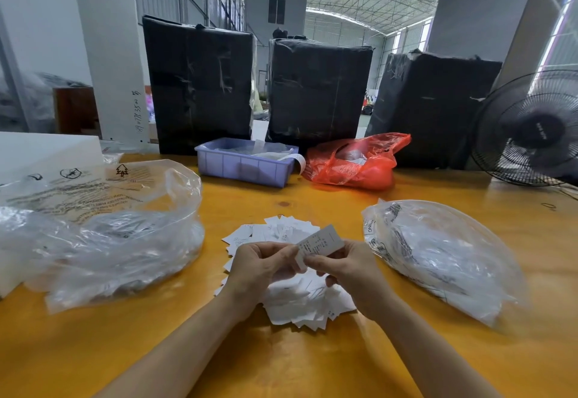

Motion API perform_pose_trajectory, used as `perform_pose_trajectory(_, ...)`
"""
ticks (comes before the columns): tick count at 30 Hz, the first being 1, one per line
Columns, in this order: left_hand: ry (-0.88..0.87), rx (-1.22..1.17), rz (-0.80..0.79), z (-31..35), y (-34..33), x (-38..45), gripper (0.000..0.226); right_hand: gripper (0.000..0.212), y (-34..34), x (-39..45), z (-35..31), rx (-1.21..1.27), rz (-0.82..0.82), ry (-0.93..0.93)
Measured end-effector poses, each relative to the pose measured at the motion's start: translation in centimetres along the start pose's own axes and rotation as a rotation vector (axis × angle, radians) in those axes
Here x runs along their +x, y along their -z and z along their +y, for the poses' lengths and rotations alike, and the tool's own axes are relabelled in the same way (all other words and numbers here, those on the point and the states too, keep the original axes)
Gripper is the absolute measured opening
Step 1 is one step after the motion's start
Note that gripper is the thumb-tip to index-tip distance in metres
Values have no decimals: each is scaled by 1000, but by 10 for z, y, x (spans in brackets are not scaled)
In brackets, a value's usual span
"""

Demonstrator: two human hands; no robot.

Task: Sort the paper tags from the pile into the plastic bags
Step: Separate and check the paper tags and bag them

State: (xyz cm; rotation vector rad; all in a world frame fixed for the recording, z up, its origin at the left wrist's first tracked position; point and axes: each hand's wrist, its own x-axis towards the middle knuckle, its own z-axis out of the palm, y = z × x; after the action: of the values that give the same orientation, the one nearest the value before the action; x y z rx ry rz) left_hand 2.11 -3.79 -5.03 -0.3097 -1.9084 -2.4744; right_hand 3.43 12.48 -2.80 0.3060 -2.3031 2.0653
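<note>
While the pile point(291, 291) is lying on the table point(312, 366) between two clear bags, left bag point(103, 235) and right bag point(444, 257), both hands are meeting above it: the left hand point(261, 268) and right hand point(347, 268) are each pinching one tag point(320, 243), tilting it upward.

Three black bales point(319, 91), two clear bags point(103, 229), one fan point(531, 128).
</note>
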Motion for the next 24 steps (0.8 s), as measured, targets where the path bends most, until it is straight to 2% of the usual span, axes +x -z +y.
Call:
perform_pose_trajectory(3, 21, -11, -15, 1, -1, -2, 29, 9, 0, -1, -1, -13, -2, -3)
perform_pose_trajectory(8, 78, -65, 15, 1, -3, -2, 13, 7, -2, 2, -2, 46, 223, 67)
perform_pose_trajectory(11, 87, -86, 15, 1, -4, -3, 18, 7, -5, 1, -1, 53, 286, 121)
perform_pose_trajectory(14, 85, -89, 2, 2, -4, -4, 25, 9, -9, 0, -1, 72, 295, 162)
perform_pose_trajectory(24, 128, -126, -43, 4, -6, -6, 23, 13, -13, -1, 5, 131, 270, 229)
